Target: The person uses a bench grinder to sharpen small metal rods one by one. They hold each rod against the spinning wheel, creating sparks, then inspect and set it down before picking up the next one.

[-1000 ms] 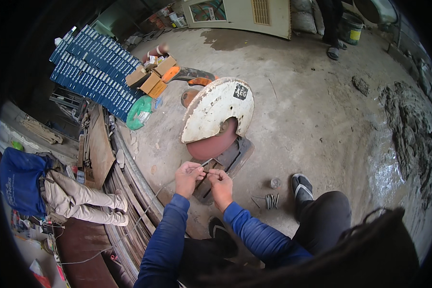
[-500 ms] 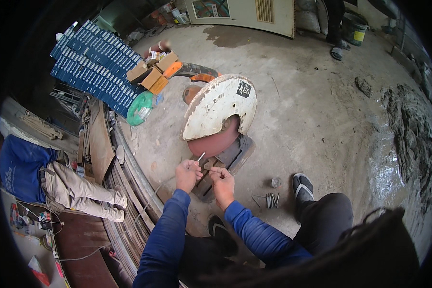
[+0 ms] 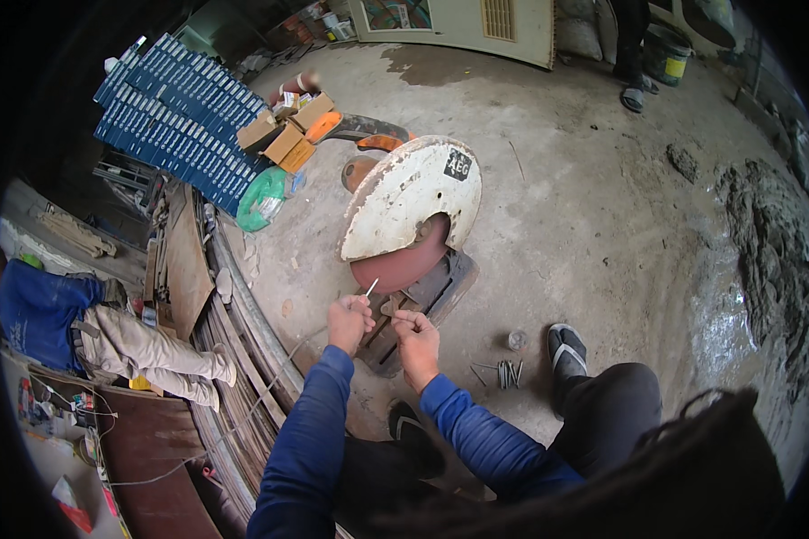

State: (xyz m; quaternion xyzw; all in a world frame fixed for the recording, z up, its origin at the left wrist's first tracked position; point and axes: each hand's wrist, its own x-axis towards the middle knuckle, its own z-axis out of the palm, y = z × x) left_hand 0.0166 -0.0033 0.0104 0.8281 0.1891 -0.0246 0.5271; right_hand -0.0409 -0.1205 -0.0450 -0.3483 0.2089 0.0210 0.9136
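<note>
One broad stretch of grey concrete floor [image 3: 548,207] spreads out around us, and at the far left rises a big stack of blue boxes [image 3: 180,121]. Nearer on that side I see a co-worker [image 3: 121,346] in a blue top and pale trousers, beyond a long run of metal lengths [image 3: 247,373] on the ground. Next in size comes the cut-off saw [image 3: 404,193], right in front of the person's hands, its white guard chipped and rusty along the rim. Below the guard shows a reddish disc [image 3: 409,258], above the dark base. Both hands work close together over the near end of that base, blue sleeves down to the wrists. The left hand [image 3: 351,322] is narrowed to a pinch; the right hand [image 3: 415,340] has thumb and fingers drawn together, though I cannot tell whether anything sits between them. Off to the right lie some loose metal rods [image 3: 510,374], just beside a little round container [image 3: 517,340]. Slightest is the single pale rod [image 3: 371,287], gripped in the left fingers, its tip slanting up toward the disc.
</note>
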